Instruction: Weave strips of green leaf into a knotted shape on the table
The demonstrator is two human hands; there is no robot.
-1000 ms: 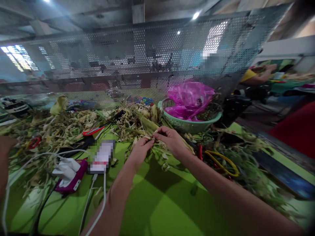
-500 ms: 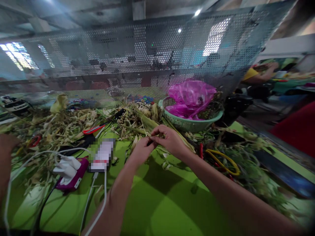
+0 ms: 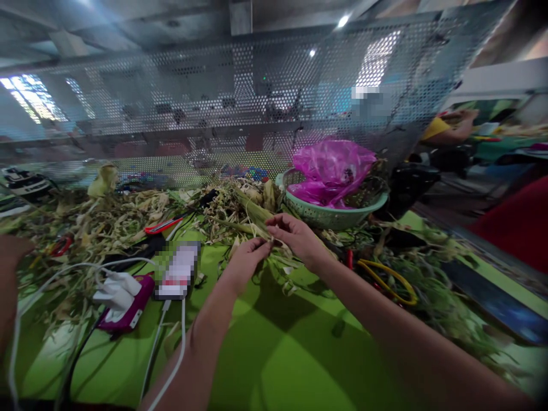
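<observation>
My left hand (image 3: 248, 261) is closed in a pinch over the green table, its fingertips pointing up and right. Just above and beside it, my right hand (image 3: 296, 238) also pinches, thumb and index finger close together. Whatever lies between the fingertips is too small to make out; pale thin strips show around them. Behind the hands rests a heap of dry, husk-like plant strips (image 3: 233, 205), with a broad greenish leaf (image 3: 254, 212) reaching toward my right fingers. More loose strips (image 3: 291, 279) lie under the right hand.
A green basket (image 3: 338, 218) holds a pink plastic bag (image 3: 331, 171). Left are a phone (image 3: 177, 271), a purple power strip (image 3: 136, 305) with white chargers, cables and a red cutter (image 3: 163, 225). Yellow-handled pliers (image 3: 396, 279) lie right. A perforated metal panel (image 3: 192, 114) stands behind.
My hands were together at the fingertips and have moved slightly apart. The right fingers are now a little higher than the left.
</observation>
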